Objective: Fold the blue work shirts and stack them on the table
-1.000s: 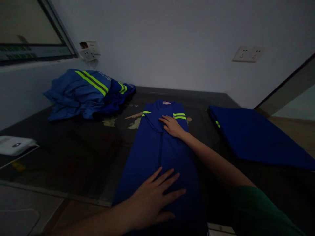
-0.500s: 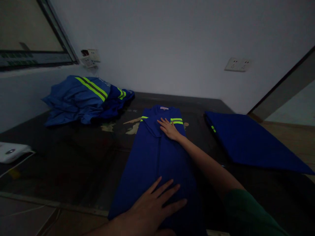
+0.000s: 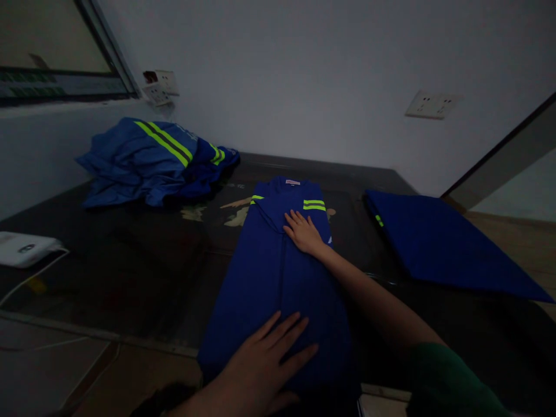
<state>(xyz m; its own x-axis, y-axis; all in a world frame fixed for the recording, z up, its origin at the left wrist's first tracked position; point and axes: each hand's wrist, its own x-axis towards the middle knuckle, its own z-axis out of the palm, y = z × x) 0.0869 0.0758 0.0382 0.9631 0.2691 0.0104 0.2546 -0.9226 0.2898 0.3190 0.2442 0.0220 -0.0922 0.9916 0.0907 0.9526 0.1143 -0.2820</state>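
A dark blue work shirt [image 3: 256, 278] with yellow-green stripes lies folded lengthwise on the dark table, its collar and label toward the wall. Near the front edge my left hand [image 3: 264, 362] rests on the cloth, fingers spread and flat. Farther up, my right hand [image 3: 303, 233] lies on the shirt just below the striped part, beside a folded-over sleeve; its fingers are stretched out. Neither hand grips the fabric.
Crumpled blue striped garments [image 3: 143, 162] are heaped at the back left. A folded blue garment [image 3: 443, 243] lies on the right, partly past the table edge. A white device [image 3: 28, 249] with a cable is at the left. Wall sockets [image 3: 430, 104] are behind the table [image 3: 130, 272].
My right hand has slid slightly down the shirt, off the stripe level. My left hand stays flat near the front. The whole view has shifted a little.
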